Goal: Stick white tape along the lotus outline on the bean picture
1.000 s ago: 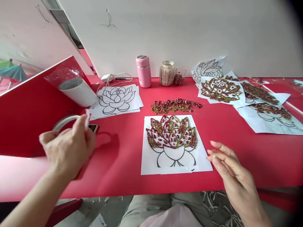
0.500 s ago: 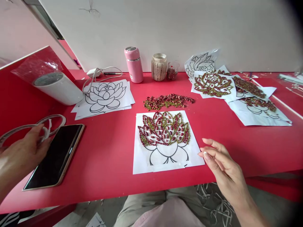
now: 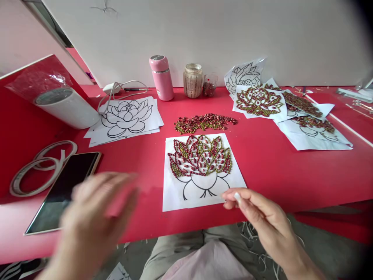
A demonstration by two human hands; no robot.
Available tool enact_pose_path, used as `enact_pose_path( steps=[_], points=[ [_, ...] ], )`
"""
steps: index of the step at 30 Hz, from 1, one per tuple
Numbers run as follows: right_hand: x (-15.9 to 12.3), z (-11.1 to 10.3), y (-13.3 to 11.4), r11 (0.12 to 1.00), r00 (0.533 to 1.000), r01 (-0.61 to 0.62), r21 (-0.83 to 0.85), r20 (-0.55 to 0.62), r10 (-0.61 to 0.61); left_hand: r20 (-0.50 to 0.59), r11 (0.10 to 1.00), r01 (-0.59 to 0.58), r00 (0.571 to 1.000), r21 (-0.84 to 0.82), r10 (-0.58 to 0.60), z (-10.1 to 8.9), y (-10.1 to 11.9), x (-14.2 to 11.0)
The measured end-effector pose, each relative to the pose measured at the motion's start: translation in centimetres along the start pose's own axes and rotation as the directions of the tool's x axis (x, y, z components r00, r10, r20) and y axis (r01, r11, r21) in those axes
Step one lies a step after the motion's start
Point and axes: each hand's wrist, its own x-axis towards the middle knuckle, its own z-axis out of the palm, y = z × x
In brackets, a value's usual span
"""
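Note:
My left hand [image 3: 96, 210], smeared by motion, is over the table to the right of the phone [image 3: 61, 194]; its thumb and fingers look apart, with nothing seen between them. My right hand [image 3: 259, 217] is pinched closed over the lower right corner of the lotus drawing sheet [image 3: 171, 194]. A small white bit shows at its thumb tip; I cannot make out what it is. Red and green beans [image 3: 201, 157] fill the drawing's upper petals, while the lower petals are bare outlines. Two rolls of white tape [image 3: 19, 181] lie beside the phone.
A loose pile of beans [image 3: 204, 123] lies behind the sheet. Farther back stand a pink flask [image 3: 161, 79], a glass jar [image 3: 192, 81] and a small cup of beans [image 3: 209, 86]. Printed lotus sheets [image 3: 128, 116] lie left, bean-covered sheets [image 3: 259, 102] right. A white cylinder [image 3: 68, 109] leans left.
My left hand has left the tape rolls and moved right across the phone. My right hand has shifted left over the sheet's corner. The translucent strip at the sheet's lower edge no longer shows.

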Motion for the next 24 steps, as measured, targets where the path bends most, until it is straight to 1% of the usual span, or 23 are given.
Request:
enact_pose_path(
  steps=[1, 2, 3, 4, 5, 6, 8, 9, 11, 13, 15, 18, 20, 22, 24],
  points=[
    [-0.1, 0.4, -0.4, 1.000, 0.998, -0.016, -0.002, 0.055, 0.016, 0.066, 0.994, -0.069, 0.995, -0.081, 0.074, 0.9, 2.9, 0.0],
    [-0.1, 0.7, -0.8, 1.000, 0.995, -0.022, -0.012, 0.097, 0.023, 0.106, 0.981, -0.089, 0.988, -0.174, 0.109, 1.8, 5.5, -0.1],
    [-0.1, 0.9, -1.0, 0.999, 0.992, -0.021, -0.025, 0.123, 0.024, 0.115, 0.964, -0.076, 0.987, -0.255, 0.109, 2.6, 7.7, -0.1],
    [-0.1, 1.1, -1.1, 0.999, 0.991, -0.012, -0.040, 0.134, 0.017, 0.104, 0.944, -0.060, 0.990, -0.324, 0.099, 3.3, 9.5, -0.2],
    [-0.1, 1.2, -1.2, 0.998, 0.991, 0.009, -0.061, 0.131, -0.001, 0.099, 0.923, -0.044, 0.991, -0.382, 0.088, 3.9, 10.8, -0.3],
    [-0.1, 1.2, -1.1, 0.995, 0.993, 0.041, -0.092, 0.117, -0.030, 0.112, 0.911, -0.025, 0.991, -0.411, 0.077, 4.4, 11.6, -0.4],
    [-0.1, 1.2, -0.9, 0.972, 0.990, 0.130, -0.195, 0.079, -0.116, 0.150, 0.898, 0.009, 0.987, -0.440, 0.064, 5.2, 12.3, -0.5],
    [-0.2, 1.2, -0.8, 0.947, 0.983, 0.182, -0.264, 0.064, -0.171, 0.173, 0.896, 0.017, 0.983, -0.444, 0.067, 5.5, 12.4, -0.6],
    [-0.3, 1.1, -0.7, 0.868, 0.955, 0.287, -0.405, 0.048, -0.293, 0.197, 0.896, 0.011, 0.977, -0.444, 0.085, 5.9, 12.4, -0.8],
    [-0.4, 1.2, -0.7, 0.775, 0.917, 0.365, -0.515, 0.059, -0.394, 0.181, 0.899, -0.013, 0.978, -0.438, 0.103, 6.2, 12.3, -1.1],
    [-0.5, 1.3, -0.7, 0.702, 0.892, 0.399, -0.590, 0.072, -0.447, 0.139, 0.904, -0.055, 0.982, -0.424, 0.125, 6.3, 12.3, -1.5],
    [-0.7, 1.6, -0.4, 0.653, 0.878, 0.402, -0.642, 0.069, -0.473, 0.087, 0.910, -0.120, 0.982, -0.397, 0.167, 6.6, 12.3, -2.3],
    [-0.9, 1.7, 0.2, 0.640, 0.880, 0.396, -0.658, 0.073, -0.469, 0.092, 0.914, -0.136, 0.979, -0.382, 0.184, 7.1, 12.3, -2.9],
    [-1.2, 1.7, 0.6, 0.640, 0.896, 0.377, -0.670, 0.087, -0.436, 0.046, 0.927, -0.139, 0.985, -0.348, 0.165, 7.7, 12.5, -3.6],
    [-1.4, 1.6, 0.8, 0.652, 0.914, 0.357, -0.669, 0.104, -0.393, -0.047, 0.950, -0.127, 0.992, -0.284, 0.118, 8.5, 12.9, -4.5]
  ],
)
